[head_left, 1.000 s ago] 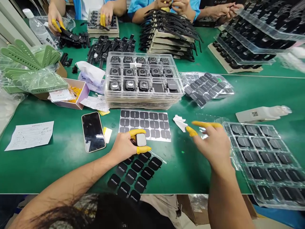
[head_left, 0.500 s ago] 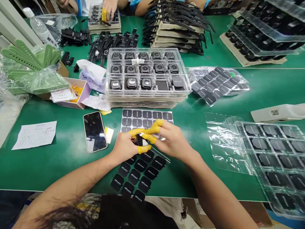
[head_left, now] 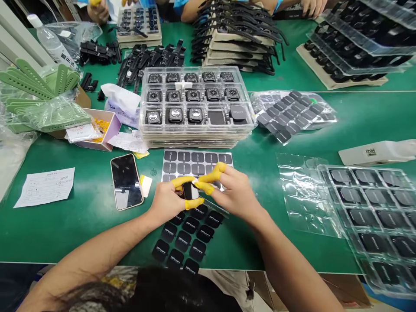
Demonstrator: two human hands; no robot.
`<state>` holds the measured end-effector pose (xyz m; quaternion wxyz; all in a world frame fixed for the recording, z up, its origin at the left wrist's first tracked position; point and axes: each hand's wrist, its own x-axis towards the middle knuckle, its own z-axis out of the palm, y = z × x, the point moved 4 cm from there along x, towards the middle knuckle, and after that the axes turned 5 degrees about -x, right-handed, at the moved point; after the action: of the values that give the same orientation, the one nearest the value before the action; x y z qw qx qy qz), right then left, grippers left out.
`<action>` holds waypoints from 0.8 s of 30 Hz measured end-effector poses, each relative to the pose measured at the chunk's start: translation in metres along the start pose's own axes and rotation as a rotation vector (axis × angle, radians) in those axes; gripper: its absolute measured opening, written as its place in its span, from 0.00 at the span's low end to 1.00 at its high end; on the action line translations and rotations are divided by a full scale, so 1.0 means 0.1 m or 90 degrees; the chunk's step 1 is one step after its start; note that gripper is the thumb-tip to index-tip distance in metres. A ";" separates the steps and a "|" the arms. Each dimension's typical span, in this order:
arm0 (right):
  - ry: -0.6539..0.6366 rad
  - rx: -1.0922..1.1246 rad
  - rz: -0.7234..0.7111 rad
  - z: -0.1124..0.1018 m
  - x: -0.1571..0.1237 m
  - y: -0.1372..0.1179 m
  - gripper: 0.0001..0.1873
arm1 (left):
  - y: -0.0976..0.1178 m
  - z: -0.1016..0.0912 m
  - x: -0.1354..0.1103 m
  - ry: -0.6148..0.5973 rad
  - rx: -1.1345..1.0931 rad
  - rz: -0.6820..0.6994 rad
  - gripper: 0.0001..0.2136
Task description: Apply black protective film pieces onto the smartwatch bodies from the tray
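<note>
The word "HiFuture" is on the black stickers (head_left: pixel 183 241) on the green table (head_left: pixel 91 225); about eleven show. A grey sticker sheet (head_left: pixel 197 157) has small words too blurry to read, with five stickers in its top row. The white bottle (head_left: pixel 360 155) has one square black mark. The paper (head_left: pixel 45 186) has writing too small to read.

One phone (head_left: pixel 127 182) lies on the left. The clear tray (head_left: pixel 195 129) has thirteen round-backed watches: five, five and three.

One watch (head_left: pixel 189 191) is in the person's left hand (head_left: pixel 165 199), above the stickers, pinched between a finger and the thumb. The right hand (head_left: pixel 235 190) has its finger and thumb bent close together at the watch's right edge; one cannot tell if they grip something. Each hand has two yellow finger covers (head_left: pixel 212 174).
</note>
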<state>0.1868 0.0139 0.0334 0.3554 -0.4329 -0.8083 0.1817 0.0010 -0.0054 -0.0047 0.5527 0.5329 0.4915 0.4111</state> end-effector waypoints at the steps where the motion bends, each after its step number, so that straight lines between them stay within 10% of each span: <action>1: -0.009 0.022 -0.002 -0.01 0.00 0.02 0.08 | -0.02 0.00 0.00 0.004 -0.017 -0.014 0.23; 7: -0.087 0.215 -0.050 -0.02 0.05 0.01 0.08 | -0.03 0.00 -0.03 -0.022 0.049 -0.019 0.22; 18: -0.073 0.052 -0.036 0.10 0.00 -0.06 0.12 | 0.02 0.01 -0.03 -0.027 0.073 -0.032 0.23; 24: 0.000 -0.213 0.114 -0.45 -0.13 0.28 0.11 | 0.02 -0.09 -0.06 0.085 0.040 0.028 0.24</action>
<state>0.2407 0.0180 0.0416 0.2610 -0.5565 -0.7852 0.0755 -0.0086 -0.0090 -0.0012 0.4923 0.5324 0.5280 0.4420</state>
